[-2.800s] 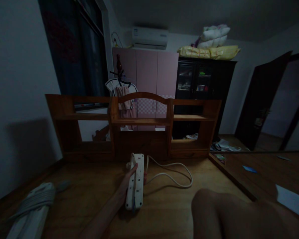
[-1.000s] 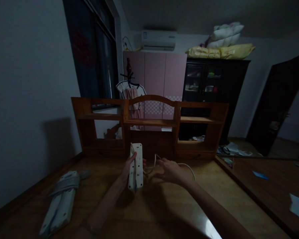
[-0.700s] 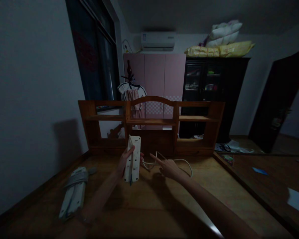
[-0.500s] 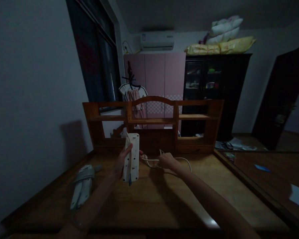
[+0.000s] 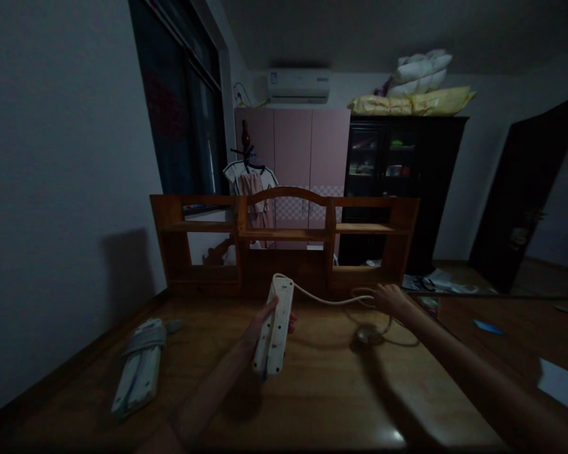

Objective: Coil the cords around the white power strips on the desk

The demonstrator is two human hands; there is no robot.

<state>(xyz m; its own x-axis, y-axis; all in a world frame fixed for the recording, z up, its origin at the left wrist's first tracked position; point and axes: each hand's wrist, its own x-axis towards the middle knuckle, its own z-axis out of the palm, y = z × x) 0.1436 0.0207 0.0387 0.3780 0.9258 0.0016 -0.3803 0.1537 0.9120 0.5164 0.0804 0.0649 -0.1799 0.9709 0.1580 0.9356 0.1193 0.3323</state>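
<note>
A white power strip [image 5: 279,334], its underside with small dark holes facing me, is gripped by my left hand [image 5: 264,321] above the wooden desk. From its far end a white cord [image 5: 329,301] runs to the right, sagging a little. My right hand [image 5: 390,299] is closed on that cord well over to the right. Below this hand hang loose coils and a plug-like end [image 5: 366,334], blurred. On the left of the desk lies a second power strip [image 5: 142,366] with its grey cord wound round it.
A wooden shelf unit [image 5: 284,234] stands along the desk's far edge. The wall [image 5: 66,208] closes in on the left. To the right, another wooden surface holds a sheet of paper [image 5: 563,381] and a blue packet [image 5: 488,326].
My right hand has moved right with the cord, drawing it out from the strip. My left hand and the power strip have shifted right and lower in view, with the strip tilted more.
</note>
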